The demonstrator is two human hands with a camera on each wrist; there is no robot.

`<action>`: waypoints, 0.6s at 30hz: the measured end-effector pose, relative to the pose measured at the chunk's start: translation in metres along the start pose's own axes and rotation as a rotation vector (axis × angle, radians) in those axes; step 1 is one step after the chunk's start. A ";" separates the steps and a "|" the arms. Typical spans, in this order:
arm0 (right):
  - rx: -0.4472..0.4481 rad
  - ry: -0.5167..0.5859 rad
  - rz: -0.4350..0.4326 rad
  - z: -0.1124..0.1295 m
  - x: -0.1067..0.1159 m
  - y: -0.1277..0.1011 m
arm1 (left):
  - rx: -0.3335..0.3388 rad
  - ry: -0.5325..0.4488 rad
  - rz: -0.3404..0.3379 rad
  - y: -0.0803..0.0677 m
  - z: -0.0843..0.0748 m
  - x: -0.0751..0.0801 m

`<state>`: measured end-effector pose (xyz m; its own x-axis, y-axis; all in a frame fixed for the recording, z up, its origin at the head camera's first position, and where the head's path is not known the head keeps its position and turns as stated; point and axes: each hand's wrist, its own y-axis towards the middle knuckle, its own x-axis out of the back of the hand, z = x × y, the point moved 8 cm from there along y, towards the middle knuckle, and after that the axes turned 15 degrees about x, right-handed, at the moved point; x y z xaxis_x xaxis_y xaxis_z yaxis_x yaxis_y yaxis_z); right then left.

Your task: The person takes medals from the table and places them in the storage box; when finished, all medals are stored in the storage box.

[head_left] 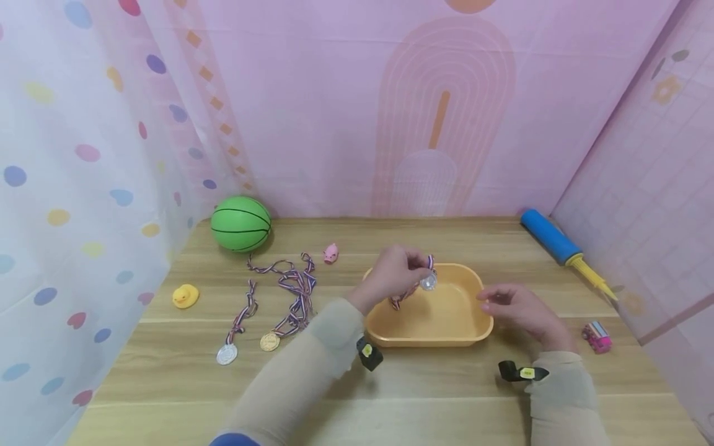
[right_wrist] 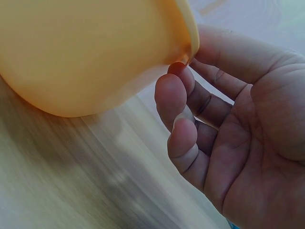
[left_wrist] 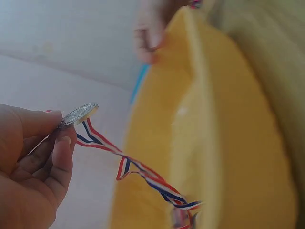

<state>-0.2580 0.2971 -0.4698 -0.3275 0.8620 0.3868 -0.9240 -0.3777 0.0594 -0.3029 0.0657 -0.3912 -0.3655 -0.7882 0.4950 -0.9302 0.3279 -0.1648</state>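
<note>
Between thumb and fingers, my left hand (head_left: 390,275) pinches a silver medal (head_left: 428,282) over the yellow basin (head_left: 429,340). The medal's red, white and blue ribbon (left_wrist: 147,174) trails down into the basin in the left wrist view. At the basin's right end, my right hand (head_left: 524,313) pinches the rim with thumb and fingertips, seen close up in the right wrist view. Left of the basin lie a gold medal (head_left: 270,341) with a tangle of striped ribbons (head_left: 301,291) and another silver medal (head_left: 227,354) with its ribbon.
A green ball (head_left: 241,224) stands at the back left, with a yellow rubber duck (head_left: 186,296) in front. A pink pig toy (head_left: 331,253) sits behind the ribbons. On the right are a blue and yellow hand pump (head_left: 558,243) and a small pink toy vehicle (head_left: 597,336).
</note>
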 end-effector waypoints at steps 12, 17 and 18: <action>0.001 -0.035 0.017 -0.003 0.000 0.002 | -0.018 0.124 0.094 0.027 0.006 -0.065; 0.013 -0.028 0.017 -0.006 0.000 0.003 | 0.019 0.162 0.110 0.032 0.010 -0.078; 0.018 -0.025 0.020 -0.006 -0.001 0.004 | 0.033 0.169 0.114 0.033 0.012 -0.080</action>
<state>-0.2623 0.2974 -0.4754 -0.3405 0.8458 0.4108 -0.9136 -0.4008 0.0679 -0.3044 0.1338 -0.4464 -0.4607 -0.6474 0.6071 -0.8846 0.3909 -0.2543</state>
